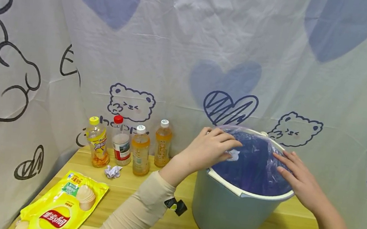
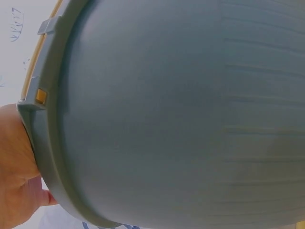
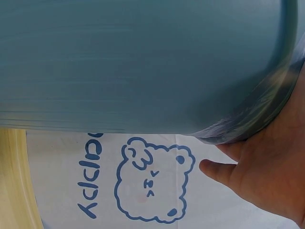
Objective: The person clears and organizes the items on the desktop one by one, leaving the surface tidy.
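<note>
A grey-blue trash bin (image 1: 226, 214) with a white rim stands upright on the wooden table, lined with a translucent purple bag (image 1: 252, 167). Over the left part of its mouth, my left hand (image 1: 213, 148) pinches a crumpled white paper ball (image 1: 233, 155). My right hand (image 1: 298, 176) rests at the bin's right rim, fingers stretched out over the bag's edge. Only part of the left hand (image 2: 16, 167) shows beside the rim in the left wrist view, with the paper hidden. In the right wrist view the right hand (image 3: 267, 171) lies against the rim, thumb extended.
At the back left stand several bottles, among them a yellow-capped bottle (image 1: 97, 144) and a red-capped bottle (image 1: 121, 143). Another crumpled paper ball (image 1: 113, 172) lies before them. A yellow Lay's chip bag (image 1: 64, 205) lies at the front left. A printed curtain (image 1: 177, 53) hangs behind.
</note>
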`<state>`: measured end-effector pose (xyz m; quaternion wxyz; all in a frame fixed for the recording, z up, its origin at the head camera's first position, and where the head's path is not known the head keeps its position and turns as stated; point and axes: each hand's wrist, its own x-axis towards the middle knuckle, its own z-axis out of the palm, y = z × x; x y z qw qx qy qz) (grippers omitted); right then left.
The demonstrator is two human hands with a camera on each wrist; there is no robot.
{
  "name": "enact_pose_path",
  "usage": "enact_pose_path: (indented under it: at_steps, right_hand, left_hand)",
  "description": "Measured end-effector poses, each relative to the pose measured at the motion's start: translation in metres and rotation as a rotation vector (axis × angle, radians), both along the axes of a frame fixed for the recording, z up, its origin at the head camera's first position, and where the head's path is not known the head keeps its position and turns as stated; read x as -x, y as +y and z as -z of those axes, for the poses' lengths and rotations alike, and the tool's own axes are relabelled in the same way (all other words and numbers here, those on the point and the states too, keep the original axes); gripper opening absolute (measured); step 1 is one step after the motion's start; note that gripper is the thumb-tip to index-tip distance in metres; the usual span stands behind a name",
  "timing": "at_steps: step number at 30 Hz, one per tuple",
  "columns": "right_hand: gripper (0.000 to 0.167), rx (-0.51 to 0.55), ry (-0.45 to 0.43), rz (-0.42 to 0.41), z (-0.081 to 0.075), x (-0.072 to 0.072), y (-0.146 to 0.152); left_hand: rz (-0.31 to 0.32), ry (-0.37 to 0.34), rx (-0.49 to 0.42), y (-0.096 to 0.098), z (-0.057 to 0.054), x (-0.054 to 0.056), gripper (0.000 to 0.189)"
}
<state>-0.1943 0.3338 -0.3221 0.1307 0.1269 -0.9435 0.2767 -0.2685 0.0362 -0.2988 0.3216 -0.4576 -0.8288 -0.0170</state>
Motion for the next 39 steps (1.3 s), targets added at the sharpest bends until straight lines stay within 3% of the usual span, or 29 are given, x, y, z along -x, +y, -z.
enact_pose_path:
  at_steps: [21, 28, 39]
  right_hand:
    - [0.049, 0.004, -0.009, 0.005, 0.002, -0.001, 0.0]
    - [0.049, 0.008, -0.002, 0.0, 0.002, -0.001, 0.001]
    - [0.05, 0.004, -0.017, 0.005, 0.0, -0.001, 0.0]
  left_hand:
    - [-0.017, -0.015, 0.0, 0.0, 0.003, -0.001, 0.04]
    - [-0.03, -0.023, -0.049, -0.001, 0.004, -0.001, 0.037]
    - [-0.093, 0.133, -0.242, -0.006, 0.011, 0.002, 0.031]
